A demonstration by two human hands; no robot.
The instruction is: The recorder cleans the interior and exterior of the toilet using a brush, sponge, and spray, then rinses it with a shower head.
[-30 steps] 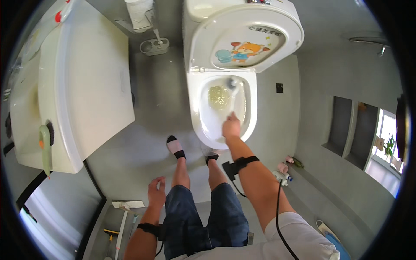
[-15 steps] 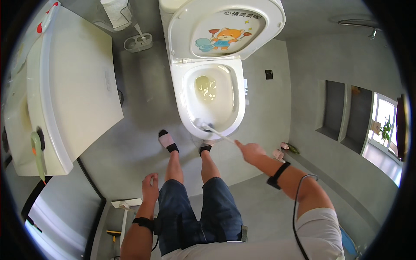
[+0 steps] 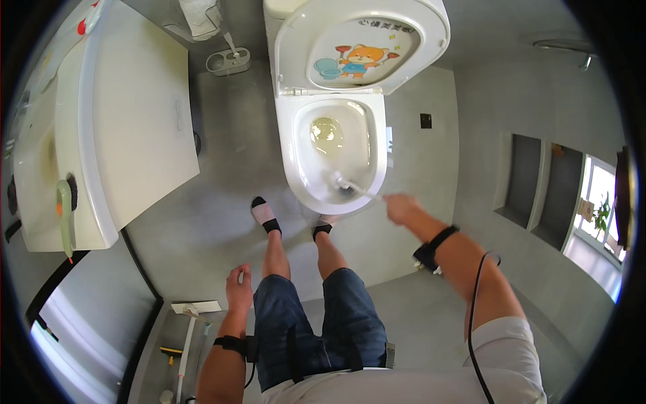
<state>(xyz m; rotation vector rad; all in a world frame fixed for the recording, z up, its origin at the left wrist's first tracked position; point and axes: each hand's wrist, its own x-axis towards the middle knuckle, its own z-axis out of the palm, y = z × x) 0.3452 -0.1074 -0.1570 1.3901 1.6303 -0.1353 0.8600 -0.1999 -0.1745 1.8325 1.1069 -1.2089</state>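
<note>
Because the toilet brush (image 3: 344, 184), gripped by the right hand (image 3: 402, 209) while the left hand (image 3: 239, 289) hangs with fingers loosely parted, dips inside the toilet bowl (image 3: 288, 153) near its front rim, a hasty flick could spatter the right foot (image 3: 322, 231).

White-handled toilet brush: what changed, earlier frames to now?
The white-handled toilet brush has swung its head from the back right of the white oval bowl to its front; the bare right hand moved from over the bowl to outside its right rim. Unchanged: the right hand's grip; the bare left hand, empty; the white lid, raised.
</note>
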